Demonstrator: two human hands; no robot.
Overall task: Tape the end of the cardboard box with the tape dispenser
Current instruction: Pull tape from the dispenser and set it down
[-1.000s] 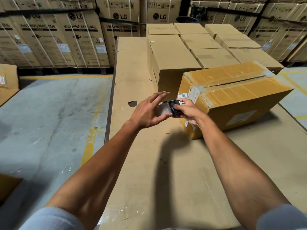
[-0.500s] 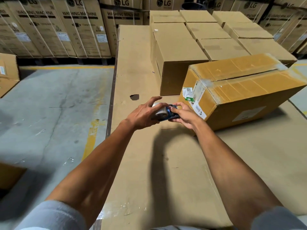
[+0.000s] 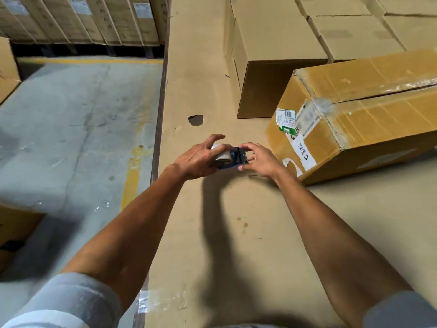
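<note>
At frame centre, the left hand grips the tape dispenser around its roll, while the right hand touches its blue front end with fingers loosely spread. The box lies on the cardboard surface just right of the hands, taped end toward them.

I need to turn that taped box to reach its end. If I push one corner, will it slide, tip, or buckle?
The box is long and low and lies flat on the cardboard sheet, so it will probably slide or pivot rather than tip. Its creased edges and wrinkled tape suggest softened walls that may dent under a hard push. Its weight cannot be told.
</note>
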